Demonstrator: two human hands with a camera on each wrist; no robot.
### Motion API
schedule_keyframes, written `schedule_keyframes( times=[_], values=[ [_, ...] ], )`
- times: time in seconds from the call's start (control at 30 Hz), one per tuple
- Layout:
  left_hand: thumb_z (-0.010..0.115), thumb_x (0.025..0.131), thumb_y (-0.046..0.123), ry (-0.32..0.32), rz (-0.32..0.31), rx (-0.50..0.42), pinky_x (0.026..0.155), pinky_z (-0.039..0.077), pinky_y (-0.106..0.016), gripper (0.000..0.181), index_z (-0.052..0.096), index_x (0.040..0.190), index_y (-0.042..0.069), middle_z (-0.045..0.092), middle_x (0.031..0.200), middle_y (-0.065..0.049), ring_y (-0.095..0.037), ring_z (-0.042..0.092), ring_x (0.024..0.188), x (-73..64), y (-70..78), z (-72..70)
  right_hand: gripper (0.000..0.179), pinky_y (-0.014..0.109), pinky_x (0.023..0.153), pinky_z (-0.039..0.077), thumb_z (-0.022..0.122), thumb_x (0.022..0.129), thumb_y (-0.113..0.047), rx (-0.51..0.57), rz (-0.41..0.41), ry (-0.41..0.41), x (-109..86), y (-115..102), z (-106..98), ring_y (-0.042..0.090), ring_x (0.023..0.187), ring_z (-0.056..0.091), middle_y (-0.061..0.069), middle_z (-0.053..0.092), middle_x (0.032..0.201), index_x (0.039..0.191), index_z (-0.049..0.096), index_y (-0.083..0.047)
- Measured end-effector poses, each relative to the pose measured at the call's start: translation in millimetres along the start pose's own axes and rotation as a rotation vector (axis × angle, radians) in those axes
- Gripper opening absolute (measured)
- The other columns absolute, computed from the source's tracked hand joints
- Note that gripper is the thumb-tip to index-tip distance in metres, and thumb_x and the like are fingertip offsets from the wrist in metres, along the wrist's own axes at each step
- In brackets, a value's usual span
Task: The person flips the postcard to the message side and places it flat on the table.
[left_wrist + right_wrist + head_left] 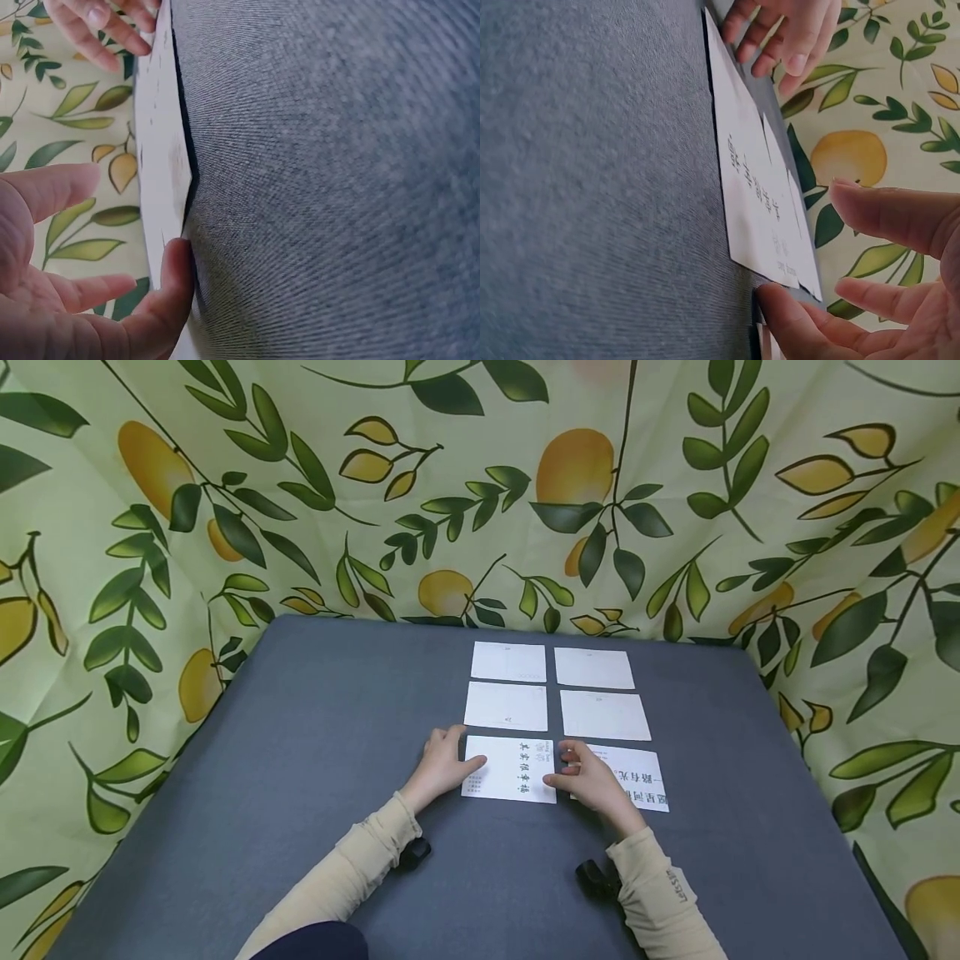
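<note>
A white card [498, 777] with a column of dark handwritten-style characters lies flat at the front left of a group of cards. My left hand [442, 764] is at its left edge, thumb over the card and fingers spread. My right hand [596, 783] is at its right edge, thumb tip over it, partly covering the neighbouring lettered card [645, 777]. In the left wrist view, one fingertip [176, 259] of my left hand is beside the card's edge. The right wrist view shows a right fingertip [772, 296] close to the card's corner, thumb raised away.
Behind lie two rows of mostly blank white cards, such as the middle left card [506, 706], middle right card [606, 716], far left card [510, 662] and far right card [594, 668]. The grey-blue cloth table [337, 710] meets a leaf-and-fruit patterned curtain [480, 552].
</note>
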State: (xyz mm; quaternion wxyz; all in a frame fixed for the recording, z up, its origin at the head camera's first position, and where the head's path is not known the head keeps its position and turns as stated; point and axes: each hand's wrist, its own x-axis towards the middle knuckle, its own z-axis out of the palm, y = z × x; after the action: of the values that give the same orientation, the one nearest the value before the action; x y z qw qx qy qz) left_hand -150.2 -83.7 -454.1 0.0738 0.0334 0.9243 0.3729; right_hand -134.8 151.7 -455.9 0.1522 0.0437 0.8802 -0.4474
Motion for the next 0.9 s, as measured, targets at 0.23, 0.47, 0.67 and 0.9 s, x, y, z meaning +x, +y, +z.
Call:
schedule_keyframes(
  times=[0.23,0.47,0.67,0.9],
  values=[
    [0.072,0.078,0.023,-0.010,-0.040,-0.048,0.089,0.042,-0.052,0.065,0.046,0.130,-0.007,0.043,0.120,-0.032,-0.040,0.047,0.107,0.4,-2.4,-3.0,0.069,0.048,0.090,0.047,0.072,0.079,-0.015,0.042,-0.007,0.005,-0.6,-1.3,5.5,0.037,0.114,0.053,0.026,0.046,0.133,0.137,0.038,-0.001],
    [0.074,0.076,0.015,-0.004,-0.060,-0.142,0.081,0.045,-0.041,0.058,0.050,0.124,-0.006,0.046,0.113,-0.027,-0.032,0.052,0.097,0.8,-7.4,-2.7,0.066,0.048,0.091,0.047,0.071,0.079,-0.013,0.065,-0.020,0.011,0.8,0.4,7.7,0.038,0.113,0.054,0.027,0.046,0.133,0.136,0.040,0.000],
    [0.076,0.072,0.007,0.000,-0.077,-0.233,0.080,0.045,-0.039,0.058,0.052,0.123,-0.005,0.048,0.112,-0.025,-0.031,0.052,0.096,1.0,-12.3,-3.4,0.062,0.044,0.090,0.049,0.070,0.080,-0.011,0.084,-0.003,0.021,2.6,2.3,8.0,0.039,0.114,0.055,0.026,0.047,0.135,0.134,0.043,0.001],
    [0.076,0.068,0.000,-0.049,-0.121,-0.348,0.081,0.048,-0.036,0.067,0.048,0.129,-0.004,0.054,0.115,-0.024,-0.028,0.054,0.096,2.9,-13.4,-5.2,0.057,0.032,0.076,0.052,0.070,0.077,-0.006,0.115,0.011,0.047,2.7,1.8,6.8,0.035,0.109,0.058,0.023,0.052,0.131,0.130,0.050,0.001]
  ],
)
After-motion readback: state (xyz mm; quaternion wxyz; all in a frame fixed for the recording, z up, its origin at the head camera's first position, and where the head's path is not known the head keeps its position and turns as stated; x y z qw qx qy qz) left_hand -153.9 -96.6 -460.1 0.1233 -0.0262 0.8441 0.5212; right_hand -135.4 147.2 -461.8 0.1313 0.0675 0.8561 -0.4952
